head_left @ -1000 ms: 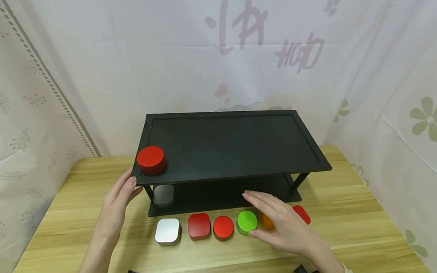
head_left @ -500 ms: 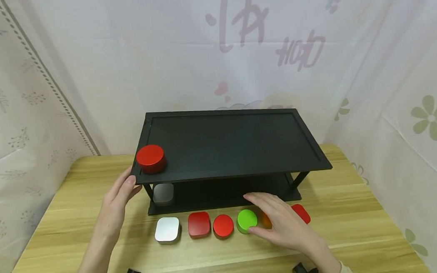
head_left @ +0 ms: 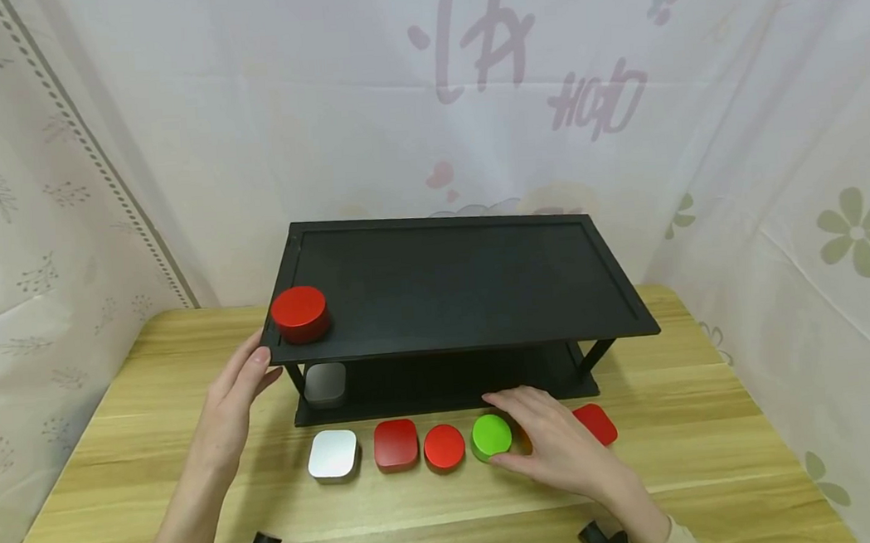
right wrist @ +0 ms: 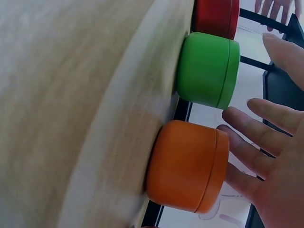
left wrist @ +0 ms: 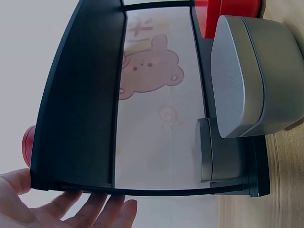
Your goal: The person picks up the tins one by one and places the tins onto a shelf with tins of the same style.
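Observation:
My left hand (head_left: 223,417) holds the front left corner of a black two-tier shelf (head_left: 451,287), thumb at the corner and fingers along the side edge. My right hand (head_left: 558,442) hovers around a green round tin (head_left: 492,436) and an orange round tin (right wrist: 185,166), fingers spread and rather straight. In the head view the thumb tip is beside the green tin, and the hand hides most of the orange one. From the right wrist, the fingertips appear close to the orange lid; whether they touch it I cannot tell.
A large red round tin (head_left: 300,314) stands on the top tier, a grey square tin (head_left: 326,385) on the lower. Along the table front are a silver square tin (head_left: 333,456), a dark red square tin (head_left: 397,445), a small red round tin (head_left: 444,448) and another red tin (head_left: 596,423).
My right hand has shifted slightly left and lower, covering more of the orange tin and baring more of the red one at right. The left hand keeps its place at the shelf corner.

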`<control>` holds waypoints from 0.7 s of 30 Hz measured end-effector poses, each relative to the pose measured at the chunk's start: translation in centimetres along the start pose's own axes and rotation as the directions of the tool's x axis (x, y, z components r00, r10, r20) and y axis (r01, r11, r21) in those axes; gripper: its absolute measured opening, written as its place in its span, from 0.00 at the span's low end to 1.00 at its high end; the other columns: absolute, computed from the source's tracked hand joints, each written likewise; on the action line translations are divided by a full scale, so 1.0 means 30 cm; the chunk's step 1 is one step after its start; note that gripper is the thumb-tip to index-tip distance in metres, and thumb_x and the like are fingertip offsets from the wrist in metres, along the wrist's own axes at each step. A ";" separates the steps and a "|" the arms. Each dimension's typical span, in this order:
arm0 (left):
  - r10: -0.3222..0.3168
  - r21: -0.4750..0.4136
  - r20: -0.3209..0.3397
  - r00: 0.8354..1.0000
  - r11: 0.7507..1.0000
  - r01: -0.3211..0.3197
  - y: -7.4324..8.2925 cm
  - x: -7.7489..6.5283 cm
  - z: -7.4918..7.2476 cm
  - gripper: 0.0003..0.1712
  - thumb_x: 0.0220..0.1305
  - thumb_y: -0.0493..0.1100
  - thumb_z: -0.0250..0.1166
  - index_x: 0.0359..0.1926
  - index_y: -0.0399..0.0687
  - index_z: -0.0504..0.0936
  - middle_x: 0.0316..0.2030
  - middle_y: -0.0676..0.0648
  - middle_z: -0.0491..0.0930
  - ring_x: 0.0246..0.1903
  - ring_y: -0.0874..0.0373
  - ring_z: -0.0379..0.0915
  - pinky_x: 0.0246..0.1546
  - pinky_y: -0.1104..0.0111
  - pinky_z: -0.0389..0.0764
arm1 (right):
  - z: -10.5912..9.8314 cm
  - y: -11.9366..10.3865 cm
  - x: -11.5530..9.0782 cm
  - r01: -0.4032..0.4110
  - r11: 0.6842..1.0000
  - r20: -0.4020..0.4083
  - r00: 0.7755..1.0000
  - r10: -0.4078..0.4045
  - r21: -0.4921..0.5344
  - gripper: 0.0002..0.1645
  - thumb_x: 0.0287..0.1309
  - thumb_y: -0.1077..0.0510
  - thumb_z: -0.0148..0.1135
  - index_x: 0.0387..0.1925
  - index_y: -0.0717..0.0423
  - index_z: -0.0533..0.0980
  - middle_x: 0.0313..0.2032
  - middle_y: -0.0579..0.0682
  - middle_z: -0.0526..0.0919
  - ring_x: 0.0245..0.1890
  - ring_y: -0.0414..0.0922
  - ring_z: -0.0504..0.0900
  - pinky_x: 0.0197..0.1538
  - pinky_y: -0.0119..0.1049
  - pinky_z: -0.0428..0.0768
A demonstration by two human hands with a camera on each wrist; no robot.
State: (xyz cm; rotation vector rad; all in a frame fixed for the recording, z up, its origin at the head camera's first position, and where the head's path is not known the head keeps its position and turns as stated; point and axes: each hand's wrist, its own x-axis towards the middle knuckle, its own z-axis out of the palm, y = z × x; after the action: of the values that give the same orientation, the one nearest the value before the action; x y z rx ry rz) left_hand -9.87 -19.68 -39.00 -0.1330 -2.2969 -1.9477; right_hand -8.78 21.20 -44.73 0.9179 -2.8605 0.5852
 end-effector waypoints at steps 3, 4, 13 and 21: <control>-0.005 0.005 -0.001 1.000 1.000 0.005 0.000 0.000 0.000 0.30 0.83 0.52 0.46 0.77 0.44 0.65 0.63 0.66 0.73 0.61 0.75 0.69 0.58 0.86 0.74 | 0.009 -0.001 0.005 -0.003 1.000 0.014 1.000 0.003 -0.005 0.44 0.51 0.37 0.79 0.68 0.42 0.73 0.60 0.37 0.80 0.60 0.39 0.78 0.65 0.46 0.83; -0.005 0.004 -0.001 1.000 1.000 0.005 -0.001 0.000 0.000 0.30 0.83 0.52 0.46 0.77 0.44 0.65 0.63 0.65 0.73 0.61 0.75 0.69 0.58 0.86 0.74 | 0.011 -0.001 0.006 -0.004 1.000 0.019 1.000 0.004 -0.005 0.44 0.50 0.38 0.79 0.68 0.42 0.74 0.59 0.37 0.80 0.60 0.39 0.78 0.64 0.45 0.83; -0.001 -0.017 -0.002 1.000 1.000 0.001 -0.001 0.003 0.001 0.29 0.83 0.52 0.46 0.77 0.45 0.65 0.63 0.64 0.73 0.62 0.74 0.69 0.58 0.85 0.74 | 0.021 -0.008 0.012 -0.021 1.000 0.036 0.999 0.021 -0.017 0.42 0.49 0.40 0.80 0.65 0.43 0.75 0.57 0.38 0.81 0.58 0.39 0.78 0.63 0.44 0.83; -0.004 -0.013 -0.002 1.000 1.000 0.004 -0.002 0.003 0.002 0.30 0.83 0.52 0.46 0.77 0.44 0.65 0.64 0.65 0.72 0.62 0.74 0.69 0.58 0.85 0.74 | 0.034 -0.007 0.012 -0.034 0.999 0.046 0.998 0.035 -0.020 0.39 0.49 0.41 0.80 0.63 0.42 0.76 0.55 0.38 0.82 0.56 0.38 0.79 0.62 0.44 0.83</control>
State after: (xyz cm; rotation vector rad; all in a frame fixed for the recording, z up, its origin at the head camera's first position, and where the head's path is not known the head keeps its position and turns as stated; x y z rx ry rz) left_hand -9.96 -19.64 -39.05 -0.1271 -2.2858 -1.9638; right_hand -8.90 20.45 -45.52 0.8924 -2.9235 0.5457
